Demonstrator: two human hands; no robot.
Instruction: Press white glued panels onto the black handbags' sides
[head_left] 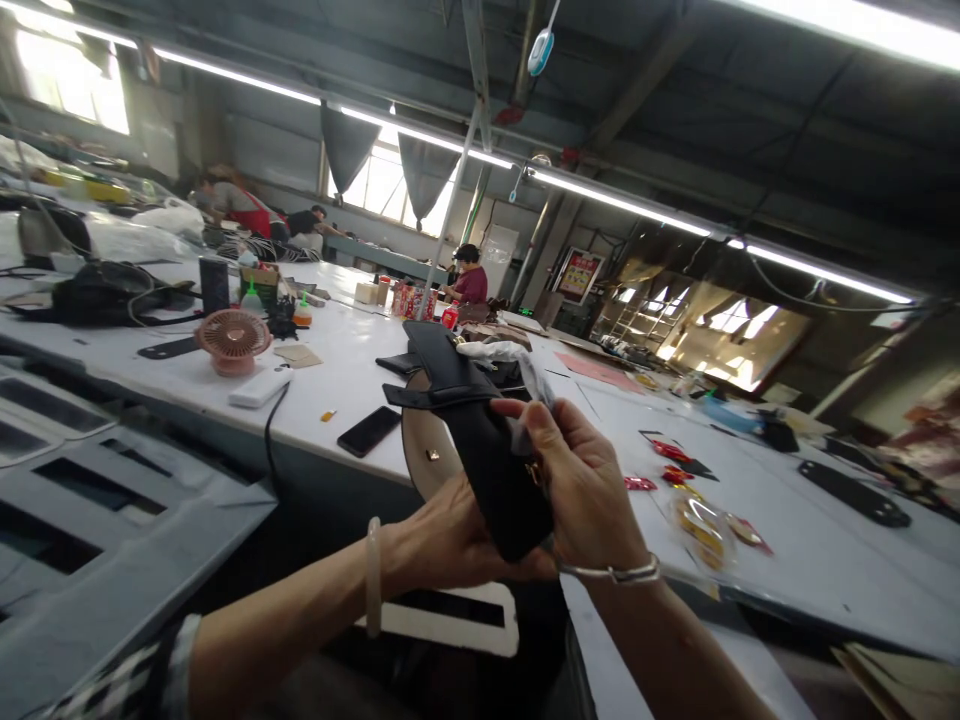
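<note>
A black leather piece (499, 465), wide and strap-like with gold-coloured metal fittings, is held above the table's near edge. My left hand (457, 535) supports it from below and behind; its fingers are partly hidden by the leather. On the right side, my right hand (589, 480) grips the piece, thumb and index finger pinched near thin white wrapping (525, 365). A narrow black strap (420, 397) crosses the upper part. Beneath hangs a curved band with a beige inner face (424, 445) and a small gold fitting.
On the white table (337, 380) are a black phone (369, 431), a pink fan (233, 341), a white power block (260, 386) and small bottles. Red packets (670, 451) and a tape roll (701, 528) lie right. A grey rack stands left. People work farther back.
</note>
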